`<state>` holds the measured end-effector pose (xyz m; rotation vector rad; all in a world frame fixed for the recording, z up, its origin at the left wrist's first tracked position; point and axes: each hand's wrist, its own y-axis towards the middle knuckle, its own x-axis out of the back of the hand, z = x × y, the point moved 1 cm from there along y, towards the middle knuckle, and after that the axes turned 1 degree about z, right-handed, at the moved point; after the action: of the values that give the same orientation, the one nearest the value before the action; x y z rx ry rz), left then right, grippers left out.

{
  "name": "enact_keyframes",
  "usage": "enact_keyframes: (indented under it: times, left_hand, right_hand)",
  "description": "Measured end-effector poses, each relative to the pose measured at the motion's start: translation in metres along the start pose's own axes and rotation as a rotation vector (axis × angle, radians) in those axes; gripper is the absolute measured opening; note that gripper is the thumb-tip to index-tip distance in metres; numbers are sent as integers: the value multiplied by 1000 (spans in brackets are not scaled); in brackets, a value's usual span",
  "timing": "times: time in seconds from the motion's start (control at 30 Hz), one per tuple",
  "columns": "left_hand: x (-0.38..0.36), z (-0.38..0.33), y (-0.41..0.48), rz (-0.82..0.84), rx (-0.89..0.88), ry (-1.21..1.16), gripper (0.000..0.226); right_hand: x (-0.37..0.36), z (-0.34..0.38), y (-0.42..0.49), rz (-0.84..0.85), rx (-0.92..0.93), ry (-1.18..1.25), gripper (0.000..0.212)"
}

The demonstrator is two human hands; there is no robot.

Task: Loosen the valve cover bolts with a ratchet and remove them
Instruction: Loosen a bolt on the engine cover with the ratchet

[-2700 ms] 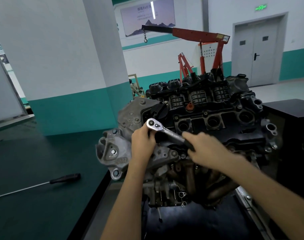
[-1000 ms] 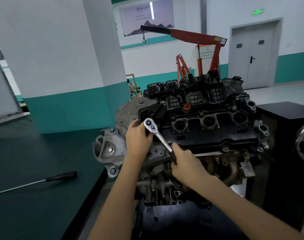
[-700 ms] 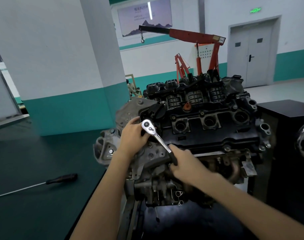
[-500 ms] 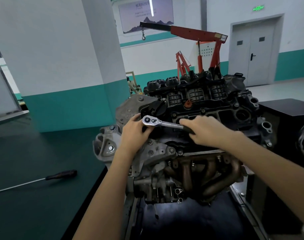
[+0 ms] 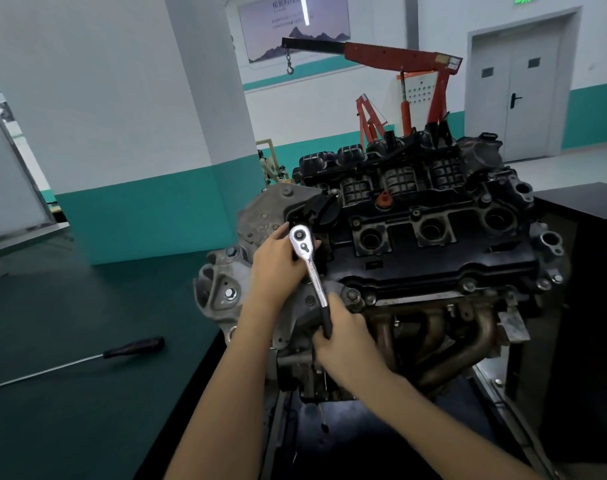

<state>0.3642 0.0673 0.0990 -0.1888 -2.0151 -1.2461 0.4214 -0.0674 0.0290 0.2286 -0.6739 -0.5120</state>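
The chrome ratchet point(image 5: 314, 277) sits with its head at the near-left corner of the black plastic valve cover point(image 5: 433, 261), its black grip slanting down to the near side. The left hand point(image 5: 277, 268) curls its fingers round the head; the right hand point(image 5: 345, 342) has its fingers clamped on the grip. A long black-handled screwdriver point(image 5: 132, 348) lies well apart on the dark green bench point(image 5: 70, 393) to the left, and a red engine crane point(image 5: 399, 57) stands far behind.

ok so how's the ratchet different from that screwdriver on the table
The ratchet is in use: the left hand holds its head against the engine and the right hand grips its handle. The screwdriver lies untouched on the green table. The ratchet looks shorter, with a broad chrome head; the screwdriver has a long thin shaft. Both are bare metal with a black grip.
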Motion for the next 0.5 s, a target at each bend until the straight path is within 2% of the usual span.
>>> enact_keyframes:
  times: [0.13, 0.23, 0.3, 0.4, 0.47, 0.5]
  left_hand:
    - [2, 2, 1, 49, -36, -96, 16]
    - [4, 4, 1, 79, -33, -87, 23]
    - [2, 3, 2, 91, -27, -92, 25]
    - [2, 1, 1, 72, 15, -96, 23]
    - [1, 0, 1, 63, 43, -73, 21]
    - [1, 0, 1, 71, 46, -66, 20]
  right_hand:
    - [64, -16, 17, 149, 99, -238, 29]
    - [118, -13, 50, 160, 193, -698, 34]
    - [142, -2, 68, 126, 278, -902, 37]
    - [135, 3, 63, 36, 322, -922, 30]
    - [105, -5, 37, 16, 228, -736, 23]
    - [85, -7, 23, 32, 160, -555, 21]
